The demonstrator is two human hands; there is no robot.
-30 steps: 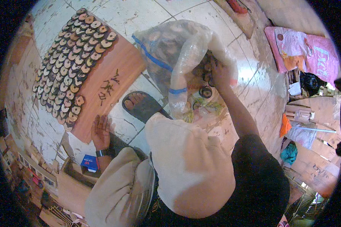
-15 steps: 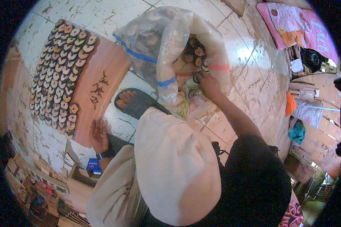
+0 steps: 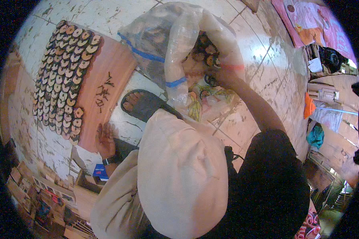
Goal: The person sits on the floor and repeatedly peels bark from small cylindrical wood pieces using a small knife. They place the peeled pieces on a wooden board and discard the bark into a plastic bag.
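Observation:
My right hand (image 3: 225,77) is at the mouth of a large translucent plastic bag (image 3: 175,51) with blue and red stripes. Its fingers close on a small dark-rimmed round slice (image 3: 210,80). More round slices with dark rims and pale faces (image 3: 210,49) show inside the bag opening. To the left, a reddish-brown wooden board (image 3: 107,67) carries overlapping rows of such slices (image 3: 62,79), with dark strokes marked on its bare part. My left hand (image 3: 105,139) rests with fingers stretched out by the board's near edge, holding nothing.
My sandalled foot (image 3: 141,104) stands between board and bag. Yellowish plastic scraps (image 3: 195,109) lie before the bag. A blue box (image 3: 100,172) sits near my left wrist. Sacks (image 3: 313,24) and an orange piece (image 3: 309,105) are at the right. Debris dots the tiled floor (image 3: 259,91).
My right hand has shifted slightly at the bag mouth, with the round slice still in its fingers. My left hand stays by the board. The view has tilted a little.

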